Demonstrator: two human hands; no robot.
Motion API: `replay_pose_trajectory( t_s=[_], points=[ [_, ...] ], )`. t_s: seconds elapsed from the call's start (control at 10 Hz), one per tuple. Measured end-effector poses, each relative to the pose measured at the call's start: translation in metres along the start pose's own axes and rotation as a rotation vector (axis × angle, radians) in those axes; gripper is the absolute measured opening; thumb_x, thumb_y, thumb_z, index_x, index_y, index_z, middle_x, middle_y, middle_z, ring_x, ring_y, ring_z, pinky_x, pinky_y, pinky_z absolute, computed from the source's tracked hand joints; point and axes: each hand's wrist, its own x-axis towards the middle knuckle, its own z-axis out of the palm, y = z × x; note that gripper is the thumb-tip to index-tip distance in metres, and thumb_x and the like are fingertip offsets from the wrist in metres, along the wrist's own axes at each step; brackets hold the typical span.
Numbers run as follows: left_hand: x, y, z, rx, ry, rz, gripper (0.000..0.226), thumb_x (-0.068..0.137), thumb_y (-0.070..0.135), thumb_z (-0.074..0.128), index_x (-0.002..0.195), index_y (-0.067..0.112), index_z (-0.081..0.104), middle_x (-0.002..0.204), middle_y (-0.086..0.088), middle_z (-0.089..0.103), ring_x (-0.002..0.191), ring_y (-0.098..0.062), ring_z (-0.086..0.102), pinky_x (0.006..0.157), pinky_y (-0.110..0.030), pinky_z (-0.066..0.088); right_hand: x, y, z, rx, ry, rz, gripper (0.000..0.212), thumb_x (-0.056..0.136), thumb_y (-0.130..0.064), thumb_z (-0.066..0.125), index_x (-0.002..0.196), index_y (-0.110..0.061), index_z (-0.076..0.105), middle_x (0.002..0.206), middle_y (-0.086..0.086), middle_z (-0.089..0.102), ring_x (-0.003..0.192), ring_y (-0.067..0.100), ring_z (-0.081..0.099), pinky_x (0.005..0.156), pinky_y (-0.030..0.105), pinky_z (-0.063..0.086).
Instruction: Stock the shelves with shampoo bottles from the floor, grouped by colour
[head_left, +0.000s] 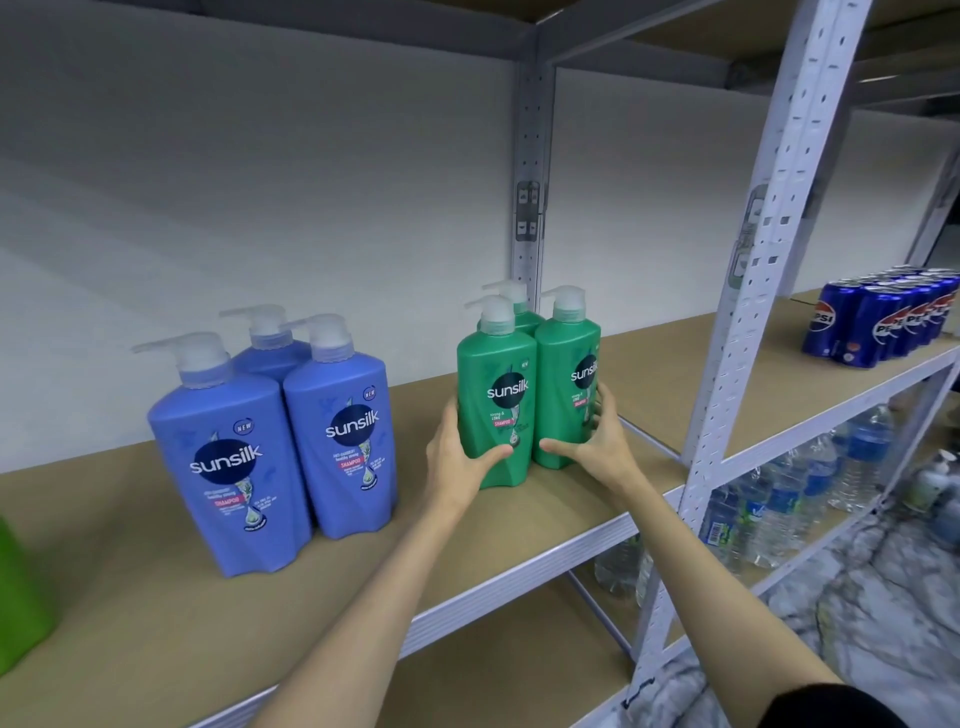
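My left hand (460, 457) and right hand (597, 441) each wrap 1 green bottle (496, 395), right of the blue bottles (270, 441); uneven pushing probably topples the rear bottle.

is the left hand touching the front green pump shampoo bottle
Touching. The head view shows the left hand wrapped around the front green pump shampoo bottle, thumb across its lower front, with no gap visible.

Bare forearms; black sleeve (831, 706) on right upper arm
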Motion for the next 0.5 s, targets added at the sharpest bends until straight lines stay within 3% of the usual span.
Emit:
replay_pose_trajectory(
  t_s=[0.1, 0.3, 0.4, 0.5],
  points=[
    [-0.002, 0.003, -0.001, -0.007, -0.010, -0.013, 0.082, 0.065, 0.014, 0.082, 0.135, 0.015, 0.038, 0.126, 0.001, 0.056, 0.110, -0.007, 0.050, 0.090, -0.011, 0.033, 0.001, 0.003, 0.002, 0.015, 0.011, 0.003, 0.105, 0.060, -0.003, 0.084, 0.142, -0.015, 0.019, 0.134, 0.003, 0.042, 0.120, 0.014, 0.043, 0.100, 0.030, 0.039],
    [-0.002, 0.009, -0.005, 0.025, -0.064, -0.042, 0.085, 0.066, 0.015, 0.082, 0.136, 0.013, 0.034, 0.129, -0.004, 0.053, 0.118, -0.017, 0.050, 0.094, -0.020, 0.037, -0.002, 0.006, 0.006, -0.039, 0.058, 0.025, 0.119, 0.057, -0.009, 0.087, 0.146, -0.017, 0.009, 0.146, 0.006, 0.032, 0.134, 0.022, 0.032, 0.111, 0.042, 0.032],
    [-0.006, 0.017, -0.017, 0.064, -0.102, -0.106, 0.094, 0.068, 0.018, 0.080, 0.142, 0.010, 0.022, 0.140, -0.007, 0.042, 0.129, -0.020, 0.041, 0.103, -0.025, 0.033, -0.012, -0.010, 0.017, -0.124, 0.181, 0.032, 0.130, 0.054, -0.022, 0.089, 0.148, -0.014, 0.000, 0.154, 0.009, 0.017, 0.141, 0.024, 0.018, 0.115, 0.045, 0.020],
    [-0.019, 0.015, -0.033, 0.088, -0.129, -0.169, 0.084, 0.077, 0.023, 0.073, 0.143, 0.014, 0.022, 0.141, -0.007, 0.041, 0.128, -0.021, 0.041, 0.106, -0.035, 0.036, -0.035, -0.027, 0.035, -0.158, 0.390, -0.116, 0.110, 0.060, -0.019, 0.086, 0.145, -0.009, 0.017, 0.148, 0.013, 0.028, 0.137, 0.027, 0.024, 0.114, 0.043, 0.022]
  ],
)
